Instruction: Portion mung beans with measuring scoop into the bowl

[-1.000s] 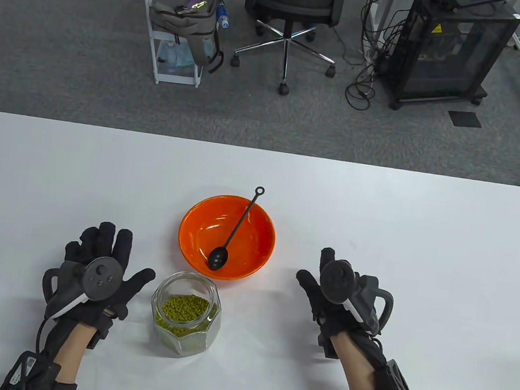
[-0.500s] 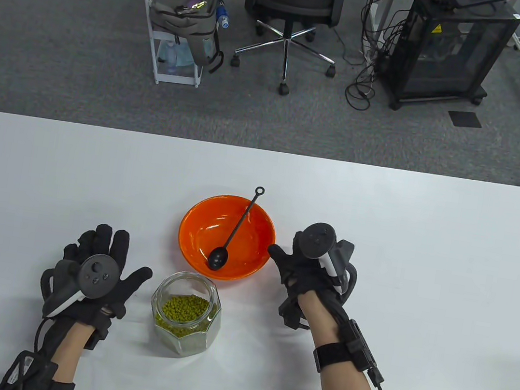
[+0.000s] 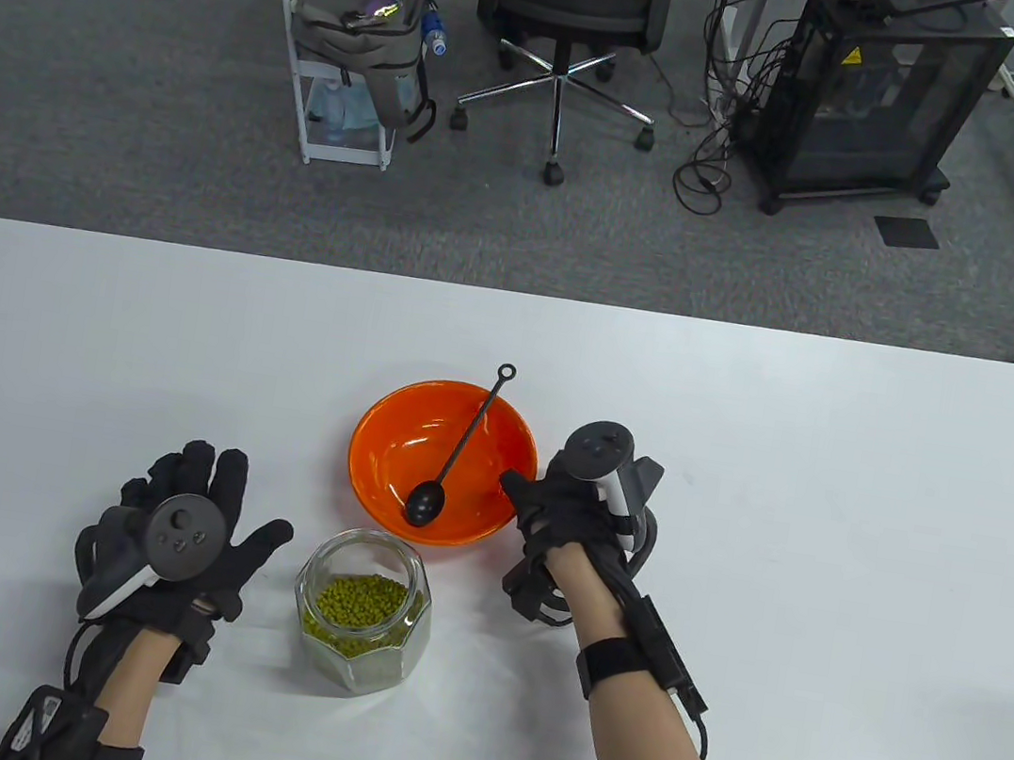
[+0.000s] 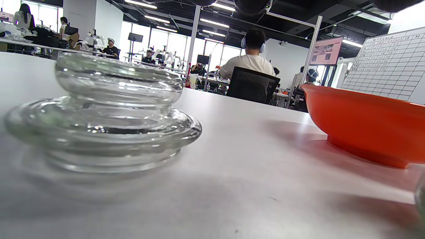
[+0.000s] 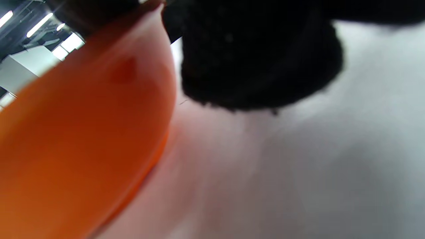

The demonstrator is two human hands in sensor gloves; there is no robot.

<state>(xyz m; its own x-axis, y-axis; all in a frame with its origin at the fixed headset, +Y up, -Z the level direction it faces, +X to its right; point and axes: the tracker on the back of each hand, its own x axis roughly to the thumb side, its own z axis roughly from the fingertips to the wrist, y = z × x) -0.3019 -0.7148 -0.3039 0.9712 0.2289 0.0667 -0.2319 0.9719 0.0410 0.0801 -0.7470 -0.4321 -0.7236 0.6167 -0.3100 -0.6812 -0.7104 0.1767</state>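
I see the orange bowl (image 3: pixel 442 461) in the middle of the table view, with the black scoop (image 3: pixel 455 459) lying inside it. The jar of mung beans (image 3: pixel 362 608) stands just below the bowl. My right hand (image 3: pixel 565 514) is at the bowl's right rim; I cannot tell if it grips. My left hand (image 3: pixel 183 541) rests flat, fingers spread, lower left. A glass lid (image 4: pixel 99 113) lies on the table (image 3: pixel 831 505).

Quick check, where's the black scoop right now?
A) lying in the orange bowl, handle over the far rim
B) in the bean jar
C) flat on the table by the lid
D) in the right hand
A: the scoop lies head-down in the orange bowl, its handle sticking out past the far rim; neither hand holds it.
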